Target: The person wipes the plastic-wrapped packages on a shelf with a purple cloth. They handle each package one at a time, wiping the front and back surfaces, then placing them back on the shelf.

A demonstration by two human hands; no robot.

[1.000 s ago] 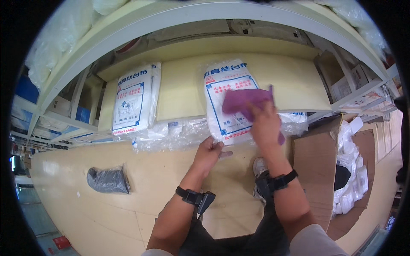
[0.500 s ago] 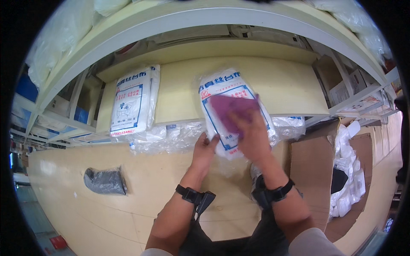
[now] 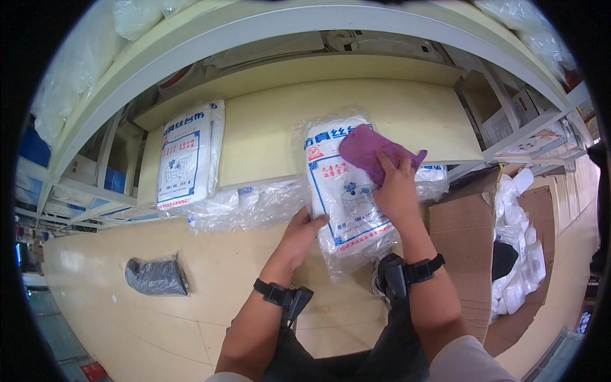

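Observation:
A flat white tablecloth package (image 3: 328, 175) in clear plastic, printed in blue and red with a drawing of a table, tilts over the shelf's front edge. My left hand (image 3: 301, 238) grips its lower left edge, thumb on top and the other fingers partly hidden beneath. In my right hand (image 3: 397, 186) is a crumpled purple cloth (image 3: 368, 148), pressed against the package's upper right face, fingertips bunched on it. Part of the print lies hidden under the cloth and hand.
Similar packages (image 3: 188, 156) lie stacked on the left of the pale shelf (image 3: 267, 137). More plastic-wrapped packs (image 3: 254, 207) show below its edge. On the floor sit a dark wrapped bundle (image 3: 158, 275) at left and an open cardboard box (image 3: 461, 254) with white bagged items at right.
My right hand has moved the purple cloth up and to the right across the package, uncovering more of the print. My left hand stays at the package's edge.

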